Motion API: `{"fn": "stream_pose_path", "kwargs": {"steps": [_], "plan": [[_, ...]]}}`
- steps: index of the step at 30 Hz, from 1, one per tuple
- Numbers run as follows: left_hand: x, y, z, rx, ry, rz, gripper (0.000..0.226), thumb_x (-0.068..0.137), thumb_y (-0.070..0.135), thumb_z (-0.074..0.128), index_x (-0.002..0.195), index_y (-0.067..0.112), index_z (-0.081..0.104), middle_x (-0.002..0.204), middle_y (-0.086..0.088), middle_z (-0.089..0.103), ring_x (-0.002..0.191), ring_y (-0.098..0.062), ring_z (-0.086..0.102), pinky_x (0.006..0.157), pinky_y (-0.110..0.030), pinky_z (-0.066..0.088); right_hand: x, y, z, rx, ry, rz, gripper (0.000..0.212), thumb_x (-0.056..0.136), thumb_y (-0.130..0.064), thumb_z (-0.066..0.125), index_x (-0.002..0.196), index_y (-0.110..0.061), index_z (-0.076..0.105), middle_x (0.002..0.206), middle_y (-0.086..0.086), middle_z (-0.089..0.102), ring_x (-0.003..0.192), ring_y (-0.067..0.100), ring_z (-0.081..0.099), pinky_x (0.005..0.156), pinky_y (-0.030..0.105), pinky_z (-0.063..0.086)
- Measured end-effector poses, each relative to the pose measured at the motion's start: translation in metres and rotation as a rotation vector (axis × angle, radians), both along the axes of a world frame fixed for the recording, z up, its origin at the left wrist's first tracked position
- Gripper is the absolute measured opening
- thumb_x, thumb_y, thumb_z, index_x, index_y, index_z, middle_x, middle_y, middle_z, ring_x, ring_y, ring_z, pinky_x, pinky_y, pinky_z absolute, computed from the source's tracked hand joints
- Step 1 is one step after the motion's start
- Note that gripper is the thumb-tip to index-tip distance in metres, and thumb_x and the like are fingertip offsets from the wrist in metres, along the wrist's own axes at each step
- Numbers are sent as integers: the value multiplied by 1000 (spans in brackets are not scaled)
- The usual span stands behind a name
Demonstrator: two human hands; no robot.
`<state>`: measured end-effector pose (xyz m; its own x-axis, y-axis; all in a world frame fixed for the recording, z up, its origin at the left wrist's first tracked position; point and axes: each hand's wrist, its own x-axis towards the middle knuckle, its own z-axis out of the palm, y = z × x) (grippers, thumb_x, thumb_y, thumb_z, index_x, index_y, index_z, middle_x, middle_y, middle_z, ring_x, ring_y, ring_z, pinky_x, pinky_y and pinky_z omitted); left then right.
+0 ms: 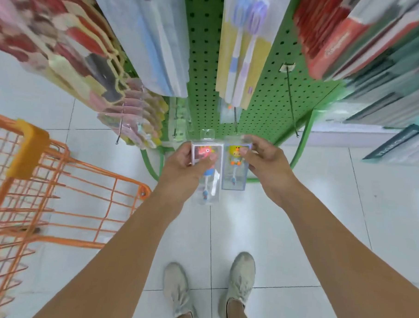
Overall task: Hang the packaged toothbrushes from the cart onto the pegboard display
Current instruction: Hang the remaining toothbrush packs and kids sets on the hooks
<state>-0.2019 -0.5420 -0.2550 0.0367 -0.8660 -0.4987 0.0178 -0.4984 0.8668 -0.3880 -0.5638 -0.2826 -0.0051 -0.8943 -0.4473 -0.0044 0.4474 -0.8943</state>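
My left hand grips a clear packaged toothbrush with a red character on top. My right hand holds a second clear pack with a yellow duck toothbrush. Both packs hang side by side, upright, just below the green pegboard. A bare metal peg hook juts out right above the duck pack, and another bare hook sticks out further right. The orange wire cart stands at my left.
Packs of toothbrushes and other goods hang on pegs above and to the left. Shelves of boxed goods rise on the right. The pegboard's green tube frame curves to the white tiled floor. My two shoes are below.
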Motion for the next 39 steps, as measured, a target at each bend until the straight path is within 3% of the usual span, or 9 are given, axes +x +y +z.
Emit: {"fn": "stream_pose_path", "kwargs": {"steps": [5, 10, 13, 16, 18, 22, 27, 34, 39], "plan": [[-2, -7, -13, -17, 21, -64, 20, 91, 13, 71, 111, 17, 68, 99, 3, 74, 86, -5, 67, 73, -12, 52, 4, -12, -14, -17, -21, -11, 27, 98, -6, 61, 104, -31, 67, 77, -21, 68, 89, 12, 65, 96, 31, 52], [0, -12, -18, -13, 21, -38, 36, 89, 13, 74, 122, 11, 62, 109, -6, 75, 92, -9, 70, 72, -14, 54, 9, -46, -22, -38, -10, -82, 18, 96, -10, 66, 109, -22, 68, 102, -3, 72, 96, 13, 68, 88, 27, 52], [-1, -17, -22, -22, 26, -42, 37, 87, 13, 75, 122, 11, 60, 107, -4, 75, 95, -14, 70, 80, -20, 57, 10, -77, -23, -37, 33, -96, 20, 94, -13, 69, 114, -17, 67, 105, -3, 74, 96, 6, 70, 96, 26, 49], [-4, -21, -23, -74, 45, -91, 27, 90, 10, 71, 115, 16, 62, 101, 0, 74, 92, -11, 70, 75, -18, 54, 11, -91, -27, -44, 111, -112, 30, 93, -18, 72, 122, -13, 65, 107, -6, 72, 90, -3, 66, 89, 19, 48], [-6, -22, -24, -95, 62, -108, 23, 92, 14, 70, 114, 19, 64, 105, -2, 74, 96, -16, 70, 86, -27, 55, 10, -81, -28, -26, 152, -166, 43, 92, -26, 73, 131, -12, 61, 121, -2, 67, 109, 6, 63, 97, 25, 49], [-10, -16, -17, -103, 64, -142, 33, 84, 33, 72, 116, 23, 68, 118, -5, 72, 111, -33, 67, 108, -52, 46, -1, -19, -11, 87, -22, -202, 21, 98, -25, 64, 116, -17, 69, 119, -3, 70, 115, 21, 66, 93, 33, 56], [-25, -6, -12, -101, 102, -75, 34, 83, 14, 79, 114, 11, 66, 110, -12, 73, 89, -19, 72, 88, -39, 60, -11, 44, 9, -31, -103, 8, 31, 93, -17, 68, 123, -10, 66, 117, 11, 73, 109, 29, 70, 98, 45, 55], [-83, 6, -25, -95, 126, -160, 34, 87, 0, 73, 119, 8, 65, 111, -4, 73, 88, -3, 72, 73, -15, 54, -61, 63, 0, -78, -99, -151, 30, 99, -13, 58, 128, -6, 64, 119, 17, 70, 104, 21, 66, 96, 42, 54], [-123, -1, -40, -103, 86, -189, 34, 89, 3, 73, 120, 13, 64, 114, 0, 72, 89, -3, 71, 74, -18, 55, -94, 59, -11, -95, -36, -200, 30, 101, -10, 56, 130, -5, 63, 120, 18, 70, 103, 22, 65, 102, 52, 49]]}}
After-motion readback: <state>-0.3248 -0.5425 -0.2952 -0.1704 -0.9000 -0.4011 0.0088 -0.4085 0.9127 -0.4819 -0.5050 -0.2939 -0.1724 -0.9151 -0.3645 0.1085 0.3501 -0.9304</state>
